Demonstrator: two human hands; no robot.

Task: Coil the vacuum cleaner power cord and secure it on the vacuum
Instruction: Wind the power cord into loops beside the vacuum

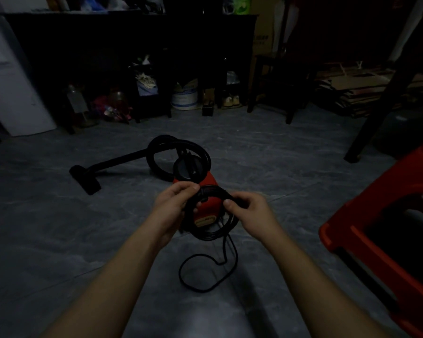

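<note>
Clearly the coiling step is well along: the left hand (172, 211) and right hand (250, 215) both have their fingers curled round a bundle of black power cord (213, 230), held just above the red canister vacuum (200, 191) on the grey tiled floor (59, 215). One loose loop (205, 274) hangs from the bundle down to the floor. By my reading, the next move calls for gathering that last loop into the bundle, then hanging the bundle on the vacuum.
</note>
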